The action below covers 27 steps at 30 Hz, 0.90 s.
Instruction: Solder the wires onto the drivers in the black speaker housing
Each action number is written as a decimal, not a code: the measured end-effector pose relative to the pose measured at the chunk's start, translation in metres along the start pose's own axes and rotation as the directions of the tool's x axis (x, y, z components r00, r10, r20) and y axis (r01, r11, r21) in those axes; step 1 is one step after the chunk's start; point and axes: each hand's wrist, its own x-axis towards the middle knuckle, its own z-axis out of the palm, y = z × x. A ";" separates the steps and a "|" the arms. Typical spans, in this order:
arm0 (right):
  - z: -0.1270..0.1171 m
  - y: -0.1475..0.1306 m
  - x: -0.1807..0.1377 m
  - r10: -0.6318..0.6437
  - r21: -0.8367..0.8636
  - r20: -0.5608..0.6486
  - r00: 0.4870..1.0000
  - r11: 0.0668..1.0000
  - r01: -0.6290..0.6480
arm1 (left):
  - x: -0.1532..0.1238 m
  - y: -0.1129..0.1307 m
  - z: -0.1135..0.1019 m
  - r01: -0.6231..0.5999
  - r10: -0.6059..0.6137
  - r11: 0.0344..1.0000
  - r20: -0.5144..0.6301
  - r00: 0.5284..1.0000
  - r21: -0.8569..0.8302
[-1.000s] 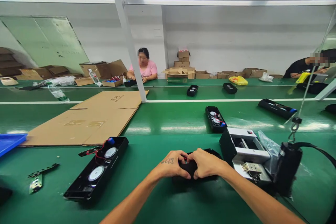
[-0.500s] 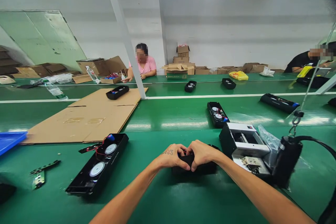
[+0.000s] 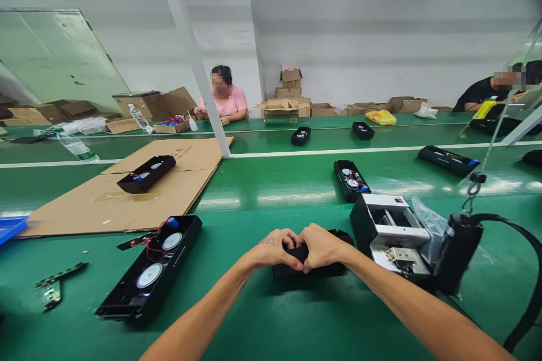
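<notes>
Right in front of me a black speaker housing (image 3: 334,271) lies on the green bench, mostly covered by my hands. My left hand (image 3: 277,248) grips its left part, fingers curled over the top and thumb on the near side. Close against it, my right hand (image 3: 322,248) is closed on the same housing, the two thumbs nearly meeting. What the fingertips touch inside is hidden. To the left, another open speaker housing (image 3: 185,242) shows two round white speakers, red wires and a blue part. Further left lies a green circuit board (image 3: 53,293).
A grey-and-black machine (image 3: 393,231) stands right of my hands, beside a hanging black electric screwdriver (image 3: 459,248). Flat cardboard (image 3: 169,203) at left carries another housing (image 3: 146,175). More housings lie on the green belt. Two people sit across.
The housing on the cardboard has moved left and nearer. The person in pink has drawn a hand back. My hands stay on the same housing, and my view has shifted slightly.
</notes>
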 end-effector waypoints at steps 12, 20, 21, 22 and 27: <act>-0.020 0.008 0.008 -0.055 0.150 0.158 0.986 0.988 0.031 | -0.001 0.000 -0.001 -0.017 0.016 0.997 0.012 1.000 0.069; -0.018 0.016 0.019 -0.071 0.217 0.243 0.968 0.976 0.017 | -0.003 0.000 0.003 0.007 -0.007 0.994 -0.003 1.000 0.110; -0.019 0.017 0.020 -0.070 0.217 0.249 0.966 0.976 0.015 | -0.003 0.000 0.003 0.012 -0.012 0.994 -0.005 1.000 0.110; -0.019 0.017 0.021 -0.071 0.215 0.253 0.965 0.977 0.015 | -0.002 0.000 0.002 0.017 -0.017 0.994 -0.005 1.000 0.109; -0.020 0.016 0.019 -0.095 0.181 0.236 0.967 0.982 0.053 | -0.001 0.001 0.000 0.030 -0.032 0.997 0.020 0.999 0.076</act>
